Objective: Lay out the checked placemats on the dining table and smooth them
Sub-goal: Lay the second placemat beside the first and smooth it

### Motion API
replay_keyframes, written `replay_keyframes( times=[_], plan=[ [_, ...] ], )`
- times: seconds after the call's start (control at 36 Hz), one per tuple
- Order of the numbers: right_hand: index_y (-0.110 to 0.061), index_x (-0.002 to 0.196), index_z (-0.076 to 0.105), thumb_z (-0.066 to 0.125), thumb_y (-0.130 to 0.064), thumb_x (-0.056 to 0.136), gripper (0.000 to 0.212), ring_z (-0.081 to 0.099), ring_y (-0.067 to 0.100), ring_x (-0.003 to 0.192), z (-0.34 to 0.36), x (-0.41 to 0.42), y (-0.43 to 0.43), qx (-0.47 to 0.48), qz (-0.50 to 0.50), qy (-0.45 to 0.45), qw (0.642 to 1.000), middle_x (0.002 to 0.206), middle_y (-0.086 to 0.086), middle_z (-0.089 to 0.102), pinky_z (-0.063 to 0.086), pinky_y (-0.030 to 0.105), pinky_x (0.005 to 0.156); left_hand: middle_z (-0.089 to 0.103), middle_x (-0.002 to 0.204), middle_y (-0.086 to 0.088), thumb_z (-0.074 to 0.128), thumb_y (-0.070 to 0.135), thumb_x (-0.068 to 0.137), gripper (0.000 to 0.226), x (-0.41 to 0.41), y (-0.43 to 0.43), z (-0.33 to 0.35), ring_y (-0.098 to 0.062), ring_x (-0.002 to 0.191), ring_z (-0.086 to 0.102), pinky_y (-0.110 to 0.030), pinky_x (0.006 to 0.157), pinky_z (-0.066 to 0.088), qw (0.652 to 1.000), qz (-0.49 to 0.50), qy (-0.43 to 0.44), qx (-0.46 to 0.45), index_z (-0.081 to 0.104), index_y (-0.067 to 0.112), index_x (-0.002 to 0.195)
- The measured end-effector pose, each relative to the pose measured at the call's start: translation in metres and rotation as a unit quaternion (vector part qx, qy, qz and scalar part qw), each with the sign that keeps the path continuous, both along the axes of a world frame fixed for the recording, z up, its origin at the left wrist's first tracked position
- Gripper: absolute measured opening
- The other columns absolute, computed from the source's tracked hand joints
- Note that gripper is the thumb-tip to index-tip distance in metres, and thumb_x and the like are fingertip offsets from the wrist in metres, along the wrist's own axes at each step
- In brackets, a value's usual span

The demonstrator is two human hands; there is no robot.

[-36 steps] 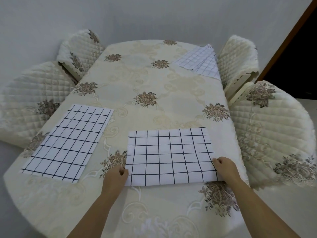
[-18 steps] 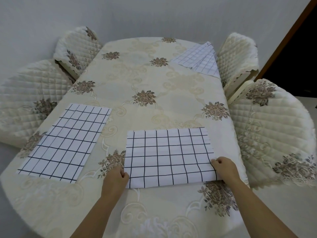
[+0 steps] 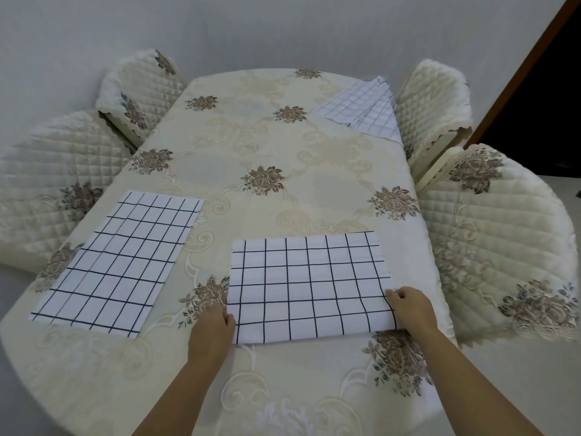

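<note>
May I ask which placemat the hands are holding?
The nearest placemat, gripped at its sides by left hand and right hand; the others lie untouched.

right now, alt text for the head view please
A left hand and right hand hold the near checked placemat by its side edges on a floral-clothed dining table. A second placemat lies flat to its left, more checked cloth sits at the far right edge, and quilted chairs flank it.

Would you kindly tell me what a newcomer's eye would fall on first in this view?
The eye falls first on the near placemat at the front of the table, with the left hand and right hand pinching its two side edges. A second placemat lies flat to its left. The far placemats lie overlapped at the far right edge.
</note>
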State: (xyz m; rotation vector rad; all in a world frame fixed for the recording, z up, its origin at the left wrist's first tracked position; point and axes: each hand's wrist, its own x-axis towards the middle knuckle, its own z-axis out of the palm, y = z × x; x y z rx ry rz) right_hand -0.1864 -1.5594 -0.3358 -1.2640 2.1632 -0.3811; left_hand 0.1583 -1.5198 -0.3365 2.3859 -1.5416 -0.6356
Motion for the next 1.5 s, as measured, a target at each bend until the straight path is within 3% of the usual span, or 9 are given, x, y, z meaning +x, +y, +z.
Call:
replay_keyframes(
  times=[0.33,0.53,0.67,0.83,0.92,1.0,1.19,1.39,1.5],
  plan=[
    [-0.013,0.052,0.024,0.052,-0.026,0.093,0.05,0.026,0.017,0.049,0.003,0.004,-0.002,0.003,-0.015,0.004,1.0,0.051,0.001,0.026,0.015,0.031,0.049,0.059,0.09,-0.011,0.041,0.02,0.096,0.018,-0.004,0.002,-0.002,-0.027,0.078,0.059,-0.032,0.062,0.041,0.996,-0.034,-0.083,0.007,0.051,0.005,0.093],
    [-0.015,0.05,0.029,0.046,-0.029,0.095,0.05,0.031,0.016,0.048,0.008,0.008,0.0,0.004,-0.053,-0.003,0.999,0.05,0.001,0.032,0.019,0.03,0.047,0.057,0.071,-0.021,0.083,0.012,0.056,0.036,-0.011,0.005,-0.009,-0.036,0.061,0.058,-0.038,0.048,0.049,0.974,-0.108,-0.19,-0.055,0.058,-0.003,0.079],
    [-0.016,0.054,0.032,0.046,-0.027,0.095,0.045,0.034,0.015,0.051,0.004,0.004,0.003,-0.003,-0.067,-0.004,0.998,0.053,0.0,0.036,0.022,0.029,0.047,0.063,0.11,-0.024,0.038,0.027,0.079,0.034,-0.027,0.002,-0.019,-0.041,0.106,0.059,-0.052,0.09,0.04,0.939,-0.241,-0.184,-0.162,0.051,0.006,0.102],
    [-0.003,0.091,0.047,0.048,-0.022,0.093,0.019,0.054,0.031,0.077,0.008,0.009,0.009,-0.056,-0.106,0.016,0.993,0.086,0.018,0.059,0.039,0.034,0.064,0.052,0.136,-0.01,0.004,0.032,0.099,0.056,-0.048,0.002,-0.029,-0.022,0.144,0.007,-0.048,0.105,0.018,0.918,-0.346,-0.153,-0.115,0.049,0.011,0.123],
    [0.004,0.092,0.056,0.065,-0.009,0.078,0.021,0.056,0.039,0.078,0.003,0.018,0.009,-0.143,-0.03,0.196,0.97,0.088,0.024,0.057,0.043,0.04,0.061,0.049,0.139,-0.006,0.002,0.034,0.099,0.062,-0.053,0.001,-0.034,-0.015,0.144,-0.009,-0.043,0.112,0.003,0.917,-0.35,-0.163,-0.099,0.054,0.012,0.124],
    [0.004,0.086,0.061,0.074,-0.006,0.062,0.029,0.06,0.039,0.072,0.0,0.035,0.006,-0.205,0.048,0.264,0.941,0.084,0.024,0.06,0.049,0.042,0.06,0.032,0.15,-0.001,0.001,0.036,0.099,0.059,-0.056,0.001,-0.038,-0.014,0.144,-0.01,-0.047,0.106,0.028,0.919,-0.337,-0.171,-0.111,0.048,0.015,0.127],
    [-0.006,0.104,0.064,0.036,-0.028,0.074,0.047,0.065,0.034,0.102,-0.009,0.104,0.01,-0.208,0.268,0.239,0.91,0.111,0.016,0.067,0.051,0.056,0.077,0.051,0.137,-0.001,0.013,0.038,0.098,0.048,-0.059,0.004,-0.041,-0.015,0.144,-0.012,-0.052,0.083,0.049,0.922,-0.327,-0.176,-0.112,0.039,0.017,0.131],
    [-0.018,0.12,0.062,0.034,-0.033,0.081,0.05,0.061,0.022,0.114,-0.025,0.152,0.036,-0.164,0.387,0.195,0.886,0.125,0.001,0.063,0.052,0.048,0.083,0.03,0.152,0.002,0.024,0.036,0.093,0.062,-0.06,0.007,-0.049,-0.015,0.144,-0.011,-0.056,0.087,0.047,0.923,-0.336,-0.152,-0.106,0.006,0.019,0.15],
    [-0.02,0.13,0.041,0.033,-0.036,0.084,0.049,0.045,0.02,0.127,-0.028,0.145,0.038,-0.171,0.374,0.181,0.893,0.132,-0.001,0.057,0.047,0.045,0.094,-0.002,0.158,0.005,0.003,0.039,0.098,0.054,-0.059,0.008,-0.051,-0.014,0.144,-0.009,-0.058,0.091,0.042,0.927,-0.322,-0.157,-0.107,0.0,0.021,0.149]
  ],
)
